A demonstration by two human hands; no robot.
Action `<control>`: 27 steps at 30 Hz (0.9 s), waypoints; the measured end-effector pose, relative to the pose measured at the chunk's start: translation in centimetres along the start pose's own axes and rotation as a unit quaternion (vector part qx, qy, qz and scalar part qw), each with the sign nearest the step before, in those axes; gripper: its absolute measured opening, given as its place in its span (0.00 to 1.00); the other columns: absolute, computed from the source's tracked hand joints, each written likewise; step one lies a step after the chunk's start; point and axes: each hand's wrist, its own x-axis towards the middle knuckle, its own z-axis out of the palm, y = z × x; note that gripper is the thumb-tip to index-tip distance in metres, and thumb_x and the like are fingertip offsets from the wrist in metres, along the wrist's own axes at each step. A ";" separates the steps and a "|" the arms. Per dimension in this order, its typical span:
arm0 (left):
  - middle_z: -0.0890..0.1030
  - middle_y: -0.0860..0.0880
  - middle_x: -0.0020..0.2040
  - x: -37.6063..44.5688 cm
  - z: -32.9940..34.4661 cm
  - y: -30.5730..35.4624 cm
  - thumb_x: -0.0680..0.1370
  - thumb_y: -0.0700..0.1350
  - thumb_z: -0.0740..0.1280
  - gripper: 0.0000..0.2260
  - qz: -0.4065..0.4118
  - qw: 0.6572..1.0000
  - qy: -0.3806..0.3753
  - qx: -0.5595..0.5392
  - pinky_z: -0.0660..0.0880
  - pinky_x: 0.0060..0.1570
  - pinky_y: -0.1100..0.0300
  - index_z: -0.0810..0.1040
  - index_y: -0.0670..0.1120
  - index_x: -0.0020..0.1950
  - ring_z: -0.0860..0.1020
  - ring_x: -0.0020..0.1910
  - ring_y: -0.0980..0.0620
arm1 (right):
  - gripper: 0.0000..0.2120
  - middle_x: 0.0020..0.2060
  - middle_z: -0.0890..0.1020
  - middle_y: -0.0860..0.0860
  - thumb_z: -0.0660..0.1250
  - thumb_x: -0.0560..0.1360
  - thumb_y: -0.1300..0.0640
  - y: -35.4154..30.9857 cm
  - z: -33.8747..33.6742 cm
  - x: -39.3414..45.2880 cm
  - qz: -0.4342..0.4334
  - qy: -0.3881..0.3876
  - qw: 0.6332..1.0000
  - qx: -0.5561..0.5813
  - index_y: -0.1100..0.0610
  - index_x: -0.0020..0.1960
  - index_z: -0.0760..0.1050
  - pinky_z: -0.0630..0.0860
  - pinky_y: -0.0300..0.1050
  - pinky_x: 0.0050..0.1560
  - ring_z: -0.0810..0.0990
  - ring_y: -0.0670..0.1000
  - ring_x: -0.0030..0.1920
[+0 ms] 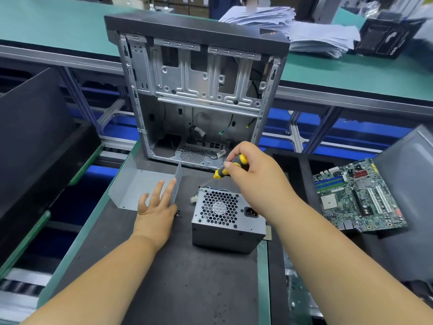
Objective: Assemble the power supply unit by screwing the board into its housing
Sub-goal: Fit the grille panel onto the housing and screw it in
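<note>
A grey power supply unit (pixel 228 219) stands on the black mat, its honeycomb fan grille and power socket facing up. Behind it my right hand (pixel 255 174) grips a yellow and black screwdriver (pixel 230 169) whose thin shaft slants down-left toward the unit's far top corner. To the left lies a bent grey metal cover (pixel 143 186) with one wall upright. My left hand (pixel 155 212) rests open over the cover's near corner, fingers spread. A small dark screw (pixel 178 214) lies on the mat right of that hand. White connector wires (pixel 194 199) show at the unit's far left.
An open, empty computer case (pixel 199 95) stands upright at the back of the mat. A green motherboard (pixel 358 195) lies at the right on a black tray. A black tray (pixel 35 141) is at the left, paper stacks (pixel 293 26) on the far bench.
</note>
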 end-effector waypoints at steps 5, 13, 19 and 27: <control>0.30 0.50 0.77 -0.2 -0.5 0.2 0.78 0.43 0.62 0.10 -0.002 1.000 -0.006 -0.001 0.43 0.68 0.45 0.75 0.58 0.53 0.35 0.77 0.43 | 0.04 0.37 0.80 0.43 0.63 0.78 0.49 0.3 -0.3 0.0 -0.002 0.000 1.000 -0.013 0.43 0.44 0.70 0.69 0.41 0.26 0.69 0.43 0.26; 0.29 0.49 0.77 -0.3 -1.1 0.9 0.76 0.39 0.62 0.13 -0.030 0.999 -0.018 -0.024 0.44 0.70 0.45 0.74 0.58 0.52 0.35 0.77 0.42 | 0.04 0.35 0.77 0.41 0.63 0.78 0.49 0.5 -0.5 0.0 -0.009 0.001 1.000 -0.020 0.44 0.45 0.71 0.70 0.42 0.27 0.69 0.42 0.27; 0.31 0.48 0.77 -0.2 -1.3 1.0 0.72 0.36 0.62 0.17 -0.033 0.999 -0.008 -0.012 0.45 0.69 0.44 0.73 0.57 0.54 0.36 0.77 0.42 | 0.04 0.34 0.76 0.42 0.63 0.78 0.48 0.5 -0.9 -0.2 -0.013 -0.002 0.999 -0.031 0.44 0.45 0.71 0.71 0.44 0.30 0.69 0.43 0.27; 0.77 0.45 0.61 0.0 -3.3 -0.4 0.74 0.35 0.69 0.07 -0.039 0.947 0.189 -0.258 0.65 0.54 0.48 0.79 0.46 0.47 0.76 0.54 0.40 | 0.04 0.34 0.77 0.38 0.64 0.78 0.50 0.6 -1.7 -0.5 -0.034 0.033 0.999 -0.003 0.44 0.45 0.71 0.70 0.44 0.33 0.71 0.42 0.30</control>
